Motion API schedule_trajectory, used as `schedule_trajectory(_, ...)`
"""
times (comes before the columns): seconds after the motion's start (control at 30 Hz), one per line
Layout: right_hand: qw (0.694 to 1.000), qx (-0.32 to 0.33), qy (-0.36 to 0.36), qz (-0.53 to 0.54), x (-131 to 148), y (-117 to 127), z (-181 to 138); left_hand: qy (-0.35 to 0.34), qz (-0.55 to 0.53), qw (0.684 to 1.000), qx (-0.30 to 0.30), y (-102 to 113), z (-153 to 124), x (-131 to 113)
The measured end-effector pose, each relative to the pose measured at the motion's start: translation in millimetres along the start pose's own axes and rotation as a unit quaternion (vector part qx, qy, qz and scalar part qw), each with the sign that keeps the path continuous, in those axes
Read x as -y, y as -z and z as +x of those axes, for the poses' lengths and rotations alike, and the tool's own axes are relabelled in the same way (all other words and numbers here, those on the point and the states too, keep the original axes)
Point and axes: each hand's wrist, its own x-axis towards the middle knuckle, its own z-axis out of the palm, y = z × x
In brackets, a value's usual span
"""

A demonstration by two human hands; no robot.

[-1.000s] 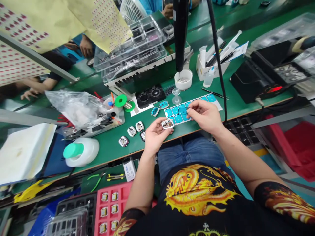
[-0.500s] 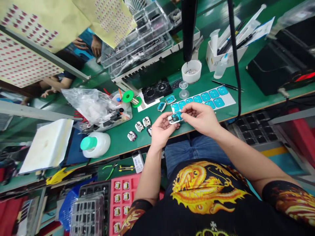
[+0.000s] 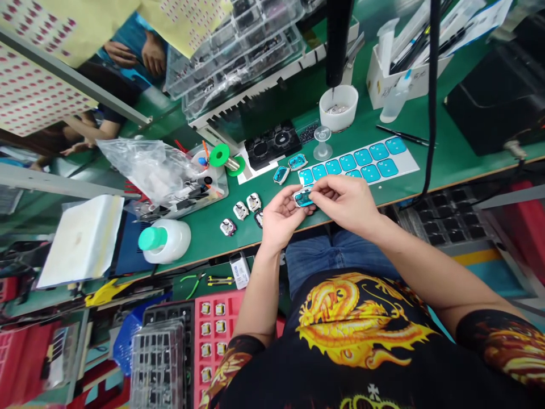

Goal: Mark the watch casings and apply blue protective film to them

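Note:
My left hand (image 3: 283, 218) holds a small white-rimmed case, shaped like a watch housing (image 3: 297, 194), between thumb and fingers. A blue sticker (image 3: 304, 199) lies over its face. My right hand (image 3: 344, 199) pinches at the sticker's right side; the fingertips hide that edge. Just beyond my hands is a white sheet of blue stickers (image 3: 407, 161). Two similar housings with blue faces, one (image 3: 281, 174) nearer and one (image 3: 297, 162) farther, rest left of the sheet. Several bare housings (image 3: 240, 211) lie by my left hand, one partly covered by it.
A clear spool (image 3: 322, 145), a white cup of small parts (image 3: 338, 116) and tweezers (image 3: 402, 135) stand or lie behind the sheet. A black cable (image 3: 432, 85) hangs at right. To the left are solder wire (image 3: 232, 163) and a white bottle (image 3: 170, 244). Co-workers' hands (image 3: 136, 54) show across the bench.
The blue sticker now covers more of the housing's face, extending leftward. Both hands stay close together, and the camera view has shifted slightly.

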Motion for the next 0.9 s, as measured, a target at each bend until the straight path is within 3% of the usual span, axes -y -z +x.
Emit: schedule_trajectory(0.9,0.999,-0.004,0.016,-0.029,-2.3,-2.9,-1.3,-0.006,0.011,1.000,0.003,2.2,-0.4,3.1)
